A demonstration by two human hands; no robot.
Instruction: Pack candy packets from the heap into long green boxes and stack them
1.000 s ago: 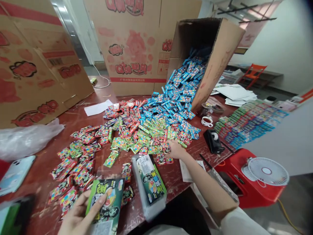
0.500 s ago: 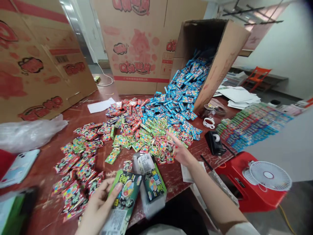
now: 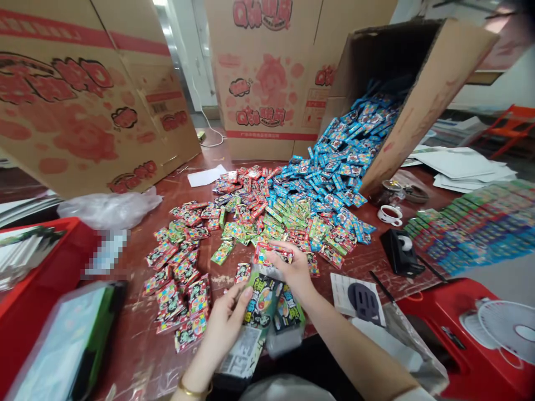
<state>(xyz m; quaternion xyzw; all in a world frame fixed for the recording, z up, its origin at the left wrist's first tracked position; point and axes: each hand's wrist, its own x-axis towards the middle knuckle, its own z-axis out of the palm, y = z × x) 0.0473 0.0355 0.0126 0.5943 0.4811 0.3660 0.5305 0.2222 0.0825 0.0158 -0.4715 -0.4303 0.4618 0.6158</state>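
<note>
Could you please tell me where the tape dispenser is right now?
In the head view, the tape dispenser is at the right of the table, just on the near side of the cup.

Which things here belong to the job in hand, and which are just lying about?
In the job:
- green packet, in the left hand
- red sachet, in the right hand
- loose sachets, probably

Apparently just lying about:
- cup
- tape dispenser
- fan
- clear plastic bag
</note>
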